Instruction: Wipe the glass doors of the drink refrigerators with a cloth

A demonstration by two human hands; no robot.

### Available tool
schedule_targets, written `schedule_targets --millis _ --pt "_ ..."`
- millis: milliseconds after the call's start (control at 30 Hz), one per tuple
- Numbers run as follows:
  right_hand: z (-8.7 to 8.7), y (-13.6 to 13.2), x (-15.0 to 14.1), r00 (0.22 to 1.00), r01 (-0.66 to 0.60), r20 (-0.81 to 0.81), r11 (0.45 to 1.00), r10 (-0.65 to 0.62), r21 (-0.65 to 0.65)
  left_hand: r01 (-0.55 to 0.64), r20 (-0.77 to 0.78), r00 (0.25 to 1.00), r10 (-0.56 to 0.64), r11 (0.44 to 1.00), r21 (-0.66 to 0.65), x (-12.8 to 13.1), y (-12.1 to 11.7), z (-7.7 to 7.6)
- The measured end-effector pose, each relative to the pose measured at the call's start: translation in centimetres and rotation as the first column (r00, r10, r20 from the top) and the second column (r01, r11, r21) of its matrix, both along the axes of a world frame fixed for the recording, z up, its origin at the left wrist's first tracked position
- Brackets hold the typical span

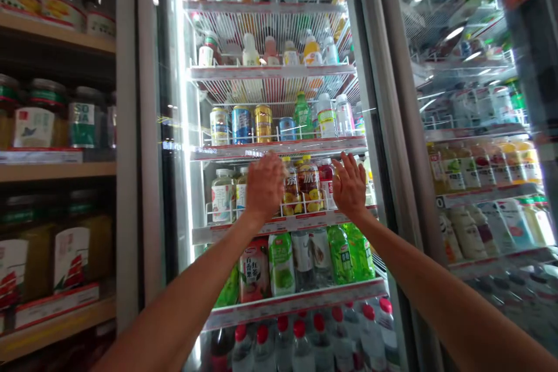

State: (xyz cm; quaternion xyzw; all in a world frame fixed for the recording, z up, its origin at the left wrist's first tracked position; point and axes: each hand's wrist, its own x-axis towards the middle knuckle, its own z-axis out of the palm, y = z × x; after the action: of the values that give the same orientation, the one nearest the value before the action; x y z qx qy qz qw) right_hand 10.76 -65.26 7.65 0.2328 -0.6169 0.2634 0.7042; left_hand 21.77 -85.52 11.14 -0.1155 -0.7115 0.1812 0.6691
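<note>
My left hand [265, 187] is raised at the middle shelf of a glass-door drinks cooler, its back toward me and its fingers hidden against the bottles. It is nearest a bottle of yellow-labelled fruit drink [290, 189]. Just right of that stands a similar bottle [310, 185] with a yellow cap. My right hand [349, 185] has its fingers spread and holds nothing, close beside a red-labelled bottle [326, 183]. Both hands are just above the white shelf edge [279, 228], and a milky-looking bottle [222, 196] stands left of my left hand.
Cans and bottles fill the shelf above [279, 148], with green-labelled bottles [281, 264] below and red-capped water bottles [300, 346] lower still. A metal cooler door frame [403, 128] stands to the right, with another stocked cooler behind glass. Wooden shelves of jars [56, 171] stand to the left.
</note>
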Motion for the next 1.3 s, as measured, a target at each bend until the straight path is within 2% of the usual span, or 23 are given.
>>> schedule_targets --millis 67,100,133,167,233,300,333,433,500,567,633,733,800,867,933,1000,1067,1100,1167,1233,1300 --pt "0.0 0.1 0.0 1.0 -0.006 -0.008 1.0 0.006 0.008 0.029 0.14 0.99 0.012 0.957 -0.29 -1.1 2.1 -1.4" --pt "0.0 0.2 0.0 1.0 -0.011 -0.012 1.0 0.011 0.012 0.04 0.174 0.984 0.026 0.928 -0.37 -1.2 2.2 -1.6" --pt "0.0 0.3 -0.2 1.0 -0.015 -0.016 1.0 0.015 0.015 0.035 0.175 0.984 0.036 0.921 -0.387 -1.0 1.6 -1.4" --pt "0.0 0.4 -0.3 1.0 -0.02 -0.018 1.0 0.02 0.016 0.014 0.143 0.989 0.036 0.942 -0.335 -0.5 0.6 -1.0" --pt "-0.1 0.6 -0.5 0.999 -0.033 -0.014 0.999 0.034 0.018 -0.025 0.042 0.999 0.031 0.992 -0.122 0.8 -2.2 0.3" --pt "-0.1 0.5 -0.4 0.998 -0.059 0.005 0.998 0.059 0.008 -0.029 -0.035 0.999 0.031 0.998 0.059 1.7 -4.1 1.3" --pt "0.0 0.2 -0.1 0.996 -0.084 0.015 0.996 0.084 -0.014 -0.027 -0.052 0.998 0.032 0.995 0.101 1.9 -4.3 1.5" --pt "0.7 -2.1 2.3 0.969 -0.248 -0.002 0.968 0.248 -0.044 -0.002 -0.032 0.999 0.005 0.996 0.088 0.8 -2.2 0.9" --pt "1.4 -4.6 4.6 0.917 -0.397 -0.01 0.914 0.399 0.078 0.062 0.008 0.998 -0.063 0.995 0.076 -0.3 -0.3 -0.1" --pt "2.0 -7.4 6.7 0.869 -0.49 0.045 0.844 0.493 0.221 0.148 0.038 0.988 -0.152 0.984 0.101 -0.4 0.3 -1.0" --pt "2.2 -9.9 8.1 0.864 -0.502 0.118 0.823 0.489 0.266 0.179 0.102 0.977 -0.188 0.98 0.091 0.6 -1.2 -1.9" --pt "1.7 -12.9 9.3 0.91 -0.412 0.158 0.874 0.382 0.257 0.107 0.177 0.979 -0.105 0.994 0.002 3.1 -5.7 -3.0" --pt "1.2 -14.4 9.7 0.946 -0.323 0.136 0.904 0.295 0.281 0.043 0.049 0.998 -0.049 0.994 0.101 4.2 -8.5 -3.4" --pt "1.1 -15.1 9.8 0.973 -0.231 0.072 0.901 0.22 0.367 -0.007 -0.038 0.999 0.014 0.98 0.198 4.5 -9.9 -3.7" --pt "1.6 -14.1 8.8 0.986 -0.141 -0.016 0.874 0.167 0.465 -0.049 -0.036 0.998 0.058 0.976 0.211 4.4 -10.1 -3.8" --pt "2.5 -10.8 6.6 0.992 -0.071 -0.065 0.899 0.11 0.432 -0.071 -0.03 0.997 0.078 0.978 0.194 4.1 -9.7 -3.9" --pt "3.2 -5.8 3.4 1.0 -0.023 -0.009 0.982 0.025 0.186 -0.086 -0.031 0.995 0.094 0.978 0.189 4.0 -9.3 -3.9" --pt "3.5 -3.0 1.7 1.0 0.0 0.031 0.998 -0.002 0.066 -0.091 -0.035 0.994 0.099 0.977 0.191 4.0 -9.2 -3.9" --pt "3.6 1.6 -1.3 0.995 0.022 0.095 0.993 -0.011 -0.118 -0.088 -0.045 0.994 0.099 0.976 0.198 4.0 -9.1 -3.9" --pt "3.4 3.8 -2.8 0.994 0.018 0.108 0.947 0.017 -0.32 -0.08 -0.051 0.994 0.092 0.976 0.204 4.0 -9.1 -4.0" --pt "3.0 2.6 -2.6 0.996 -0.009 0.072 0.908 0.043 -0.418 -0.073 -0.052 0.995 0.085 0.976 0.203 4.1 -9.1 -4.0"
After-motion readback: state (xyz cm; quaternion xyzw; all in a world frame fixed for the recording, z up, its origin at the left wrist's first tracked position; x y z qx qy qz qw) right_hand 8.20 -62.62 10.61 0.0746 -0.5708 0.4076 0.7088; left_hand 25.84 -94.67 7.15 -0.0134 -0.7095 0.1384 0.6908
